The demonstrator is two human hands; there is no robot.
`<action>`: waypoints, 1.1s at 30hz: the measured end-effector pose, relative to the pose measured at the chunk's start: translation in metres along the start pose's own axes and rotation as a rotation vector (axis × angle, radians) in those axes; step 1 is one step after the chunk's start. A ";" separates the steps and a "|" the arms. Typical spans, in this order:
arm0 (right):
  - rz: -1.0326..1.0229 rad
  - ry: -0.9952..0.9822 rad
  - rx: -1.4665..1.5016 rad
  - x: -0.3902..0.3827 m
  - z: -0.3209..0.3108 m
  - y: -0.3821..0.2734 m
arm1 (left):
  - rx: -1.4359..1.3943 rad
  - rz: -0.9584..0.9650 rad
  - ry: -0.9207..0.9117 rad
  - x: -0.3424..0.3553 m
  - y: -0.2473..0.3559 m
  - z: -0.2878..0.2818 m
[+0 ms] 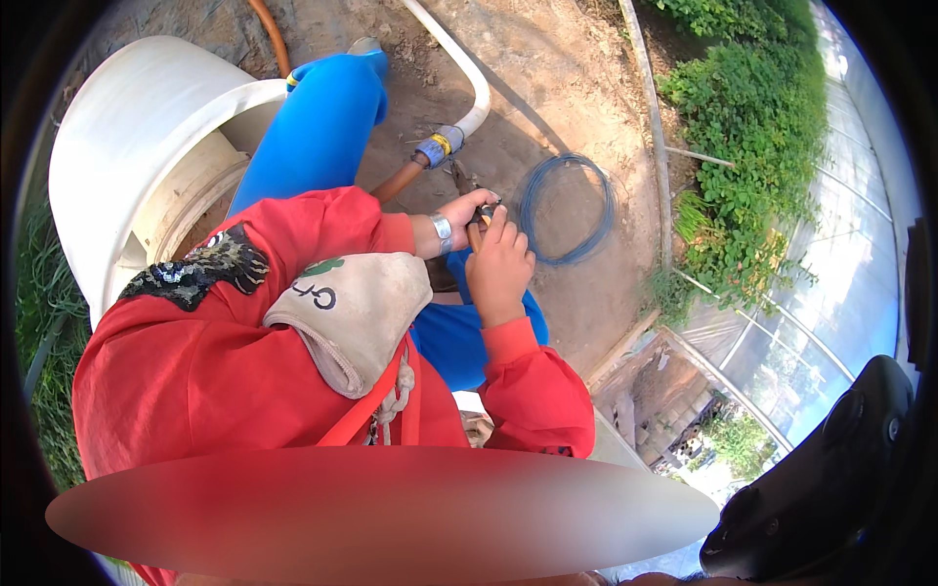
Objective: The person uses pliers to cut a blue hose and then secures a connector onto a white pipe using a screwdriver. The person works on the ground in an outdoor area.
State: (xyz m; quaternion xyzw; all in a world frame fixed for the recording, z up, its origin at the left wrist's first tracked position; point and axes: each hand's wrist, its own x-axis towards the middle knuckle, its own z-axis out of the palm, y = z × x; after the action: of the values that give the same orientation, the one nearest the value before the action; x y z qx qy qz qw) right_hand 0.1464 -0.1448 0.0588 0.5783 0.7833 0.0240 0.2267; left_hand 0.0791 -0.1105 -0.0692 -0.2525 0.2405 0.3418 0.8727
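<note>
My two hands meet in front of me around a small black piece with an orange-brown part (pixel 476 235); fingers cover most of it, so its kind cannot be told. My left hand (pixel 459 213), with a silvery band (pixel 443 232) at the wrist, is closed on the black end. From below, my right hand (pixel 501 269) wraps its fingers over the orange-brown part. Just right of the hands, a loose coil of thin blue-grey tubing or wire (pixel 564 261) lies on the dirt. An orange-brown hose (pixel 399 183) passes behind my left sleeve.
A grey coupling (pixel 440 146) joins that hose to a curved white pipe (pixel 478 93). My blue-clad leg (pixel 322 122) rests against a large white tub (pixel 117 166) at left. A narrow edging (pixel 647 107) borders green plants (pixel 743 137) at right, beside plastic sheeting (pixel 845 225).
</note>
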 end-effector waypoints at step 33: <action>-0.204 0.408 -0.392 0.047 -0.043 0.045 | 1.071 0.392 0.274 -0.062 0.130 0.011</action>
State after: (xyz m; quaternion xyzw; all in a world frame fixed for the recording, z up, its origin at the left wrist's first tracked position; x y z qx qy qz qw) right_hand 0.1592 -0.0777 0.0953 0.4250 0.8473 0.2675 0.1730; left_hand -0.0515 -0.0506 -0.0601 0.2310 0.5328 0.2918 0.7600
